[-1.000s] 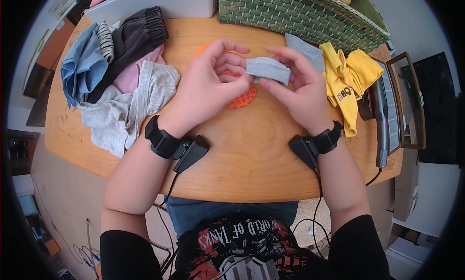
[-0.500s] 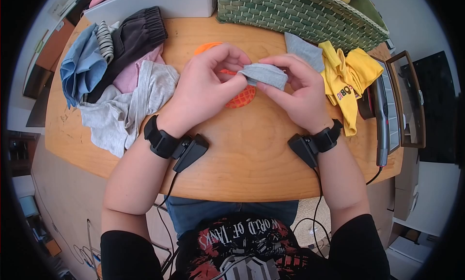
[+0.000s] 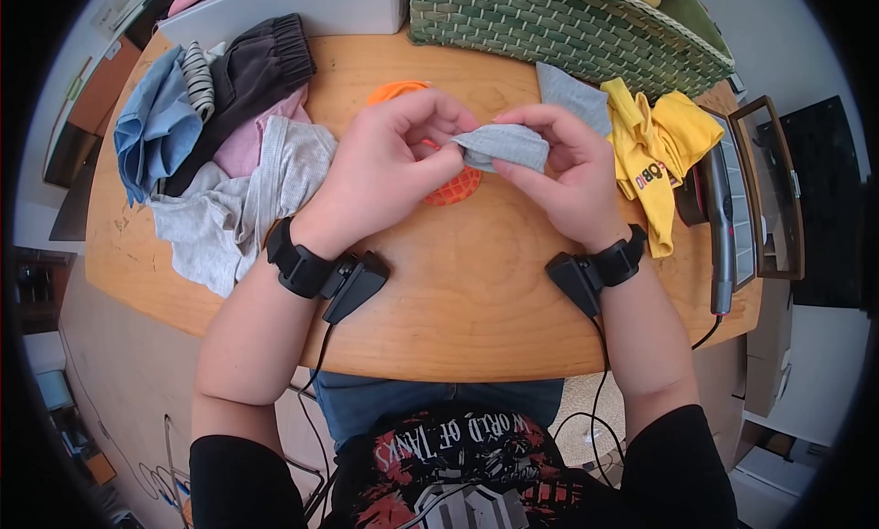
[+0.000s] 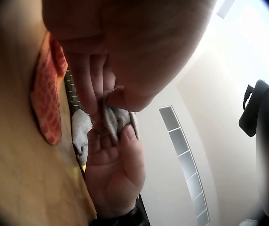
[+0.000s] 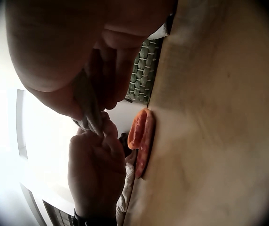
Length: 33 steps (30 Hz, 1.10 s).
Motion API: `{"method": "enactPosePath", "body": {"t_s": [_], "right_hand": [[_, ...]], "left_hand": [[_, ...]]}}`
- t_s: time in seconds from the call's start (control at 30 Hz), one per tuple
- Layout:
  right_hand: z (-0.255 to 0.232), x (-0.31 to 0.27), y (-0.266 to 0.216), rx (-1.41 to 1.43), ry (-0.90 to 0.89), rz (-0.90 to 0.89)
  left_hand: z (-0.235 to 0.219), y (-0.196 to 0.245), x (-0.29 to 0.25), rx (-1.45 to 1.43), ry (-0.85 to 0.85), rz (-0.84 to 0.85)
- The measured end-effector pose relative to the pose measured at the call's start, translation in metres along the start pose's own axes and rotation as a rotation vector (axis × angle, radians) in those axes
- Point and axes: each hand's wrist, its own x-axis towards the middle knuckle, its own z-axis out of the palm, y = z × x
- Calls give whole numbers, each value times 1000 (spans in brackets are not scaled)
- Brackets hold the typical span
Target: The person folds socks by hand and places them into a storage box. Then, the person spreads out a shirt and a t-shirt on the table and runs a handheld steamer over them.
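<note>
From my end I see a small folded grey cloth [image 3: 505, 145] held above the table [image 3: 467, 282], between both hands. The left hand [image 3: 383, 158] pinches one end, and the right hand [image 3: 583, 183] grips the other between thumb and fingers. The left wrist camera shows me the gap between the cloth's layers; my head view gives only its outer side.

Beyond it, an orange-red patterned item [image 3: 455, 188] lies on the table, partly blocked by the left hand from above. My right wrist camera shows its raised, looped part instead. Farther out are a flat grey piece [image 3: 575, 94], a yellow garment [image 3: 655, 144] and a green woven basket [image 3: 549, 34], with a clothes pile [image 3: 224, 153] on the left.

The basket is cut off at the top edge. Some right fingertips hide behind the cloth, and my right wrist picture is too dark for details there.
</note>
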Motion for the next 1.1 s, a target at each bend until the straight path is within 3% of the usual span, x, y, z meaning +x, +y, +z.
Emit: {"method": "enactPosePath", "body": {"t_s": [0.47,0.63,1.1], "right_hand": [[0,-1,-1,65,29,52],[2,0,-3,82,66,72],[-1,0,0,113,32,70]], "left_hand": [[-1,1,2,92,-44,-71],[0,-1,2,-89,-14,-35],[-1,-2,2,-49,-14,-58]]}}
